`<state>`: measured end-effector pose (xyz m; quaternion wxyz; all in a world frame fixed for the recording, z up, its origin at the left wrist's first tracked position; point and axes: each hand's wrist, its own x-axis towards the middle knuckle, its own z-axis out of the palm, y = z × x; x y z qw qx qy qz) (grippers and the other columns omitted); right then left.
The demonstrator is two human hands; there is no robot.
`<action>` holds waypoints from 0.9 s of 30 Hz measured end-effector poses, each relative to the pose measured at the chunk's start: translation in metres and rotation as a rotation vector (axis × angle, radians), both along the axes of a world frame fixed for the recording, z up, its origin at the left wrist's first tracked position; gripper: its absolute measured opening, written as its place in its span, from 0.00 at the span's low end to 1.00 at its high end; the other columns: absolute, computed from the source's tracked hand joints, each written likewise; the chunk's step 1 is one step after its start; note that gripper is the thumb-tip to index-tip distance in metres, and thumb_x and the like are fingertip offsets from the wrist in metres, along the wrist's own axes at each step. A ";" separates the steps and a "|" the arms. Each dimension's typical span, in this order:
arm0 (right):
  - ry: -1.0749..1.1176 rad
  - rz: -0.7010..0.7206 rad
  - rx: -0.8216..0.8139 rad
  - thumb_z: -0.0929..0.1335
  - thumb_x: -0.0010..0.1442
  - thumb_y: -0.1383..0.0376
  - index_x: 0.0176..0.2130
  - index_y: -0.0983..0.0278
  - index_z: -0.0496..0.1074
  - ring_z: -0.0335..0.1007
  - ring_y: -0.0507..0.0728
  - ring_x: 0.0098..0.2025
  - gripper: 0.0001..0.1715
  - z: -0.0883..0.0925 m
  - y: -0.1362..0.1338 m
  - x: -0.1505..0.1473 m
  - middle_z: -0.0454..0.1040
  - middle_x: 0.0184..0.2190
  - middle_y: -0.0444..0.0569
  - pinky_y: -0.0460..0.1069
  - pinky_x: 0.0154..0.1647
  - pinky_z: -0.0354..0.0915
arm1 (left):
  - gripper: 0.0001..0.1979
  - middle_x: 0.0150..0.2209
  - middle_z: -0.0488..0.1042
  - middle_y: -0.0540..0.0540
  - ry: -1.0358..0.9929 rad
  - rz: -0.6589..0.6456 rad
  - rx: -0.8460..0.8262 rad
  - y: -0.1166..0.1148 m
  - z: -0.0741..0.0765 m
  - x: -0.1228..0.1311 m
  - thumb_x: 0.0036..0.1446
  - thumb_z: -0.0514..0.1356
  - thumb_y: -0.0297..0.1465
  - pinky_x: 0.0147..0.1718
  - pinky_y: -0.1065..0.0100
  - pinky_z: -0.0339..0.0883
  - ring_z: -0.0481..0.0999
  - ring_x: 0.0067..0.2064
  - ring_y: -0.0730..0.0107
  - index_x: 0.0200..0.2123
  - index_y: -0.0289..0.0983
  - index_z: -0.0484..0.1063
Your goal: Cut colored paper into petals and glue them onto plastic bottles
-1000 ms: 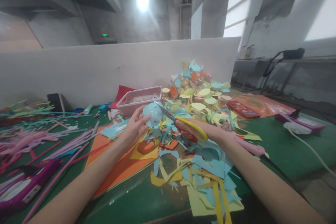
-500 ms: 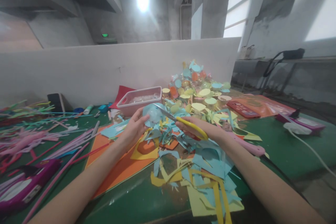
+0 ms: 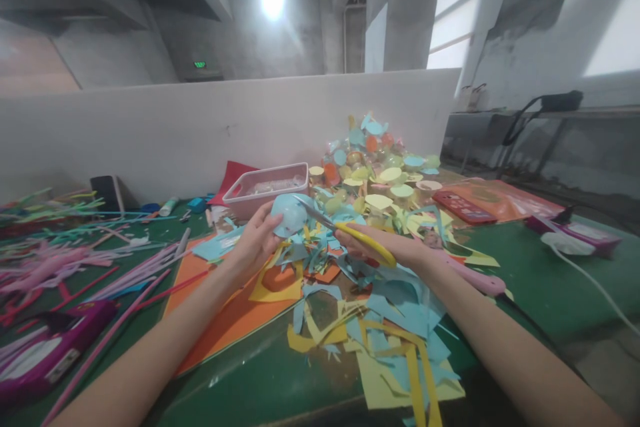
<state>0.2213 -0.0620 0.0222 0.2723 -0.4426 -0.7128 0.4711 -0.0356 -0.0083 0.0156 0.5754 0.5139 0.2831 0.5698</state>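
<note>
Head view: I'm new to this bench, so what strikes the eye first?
At centre, the left hand holds a pale blue round piece at the blades of yellow-handled scissors in the right hand. Behind them rises a heap of paper-topped cups; cut paper scraps litter the green table in front.

The scissors (image 3: 346, 231) have thin grey metal blades that shine a bit, and smooth yellow plastic handles. The blue paper (image 3: 289, 213) is thin and matt. The scraps (image 3: 390, 320) are matt paper too, blue and yellow, with cut edges. The orange sheet (image 3: 225, 327) is smooth matt paper. The worktop (image 3: 525, 280) is green and smooth, and glossy near the front edge, where light shines off it. The tray (image 3: 245, 203) is pink plastic with a smooth rim. The sticks (image 3: 55, 267) at the left look soft and fuzzy. The board (image 3: 150, 133) behind is white and matt
</note>
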 end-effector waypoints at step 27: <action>-0.065 -0.008 0.069 0.65 0.62 0.39 0.30 0.60 0.57 0.50 0.48 0.21 0.30 0.003 -0.002 -0.003 0.55 0.22 0.39 0.48 0.22 0.50 | 0.26 0.40 0.76 0.50 0.036 0.093 -0.005 0.000 -0.007 0.005 0.43 0.75 0.36 0.34 0.73 0.70 0.77 0.37 0.73 0.44 0.39 0.70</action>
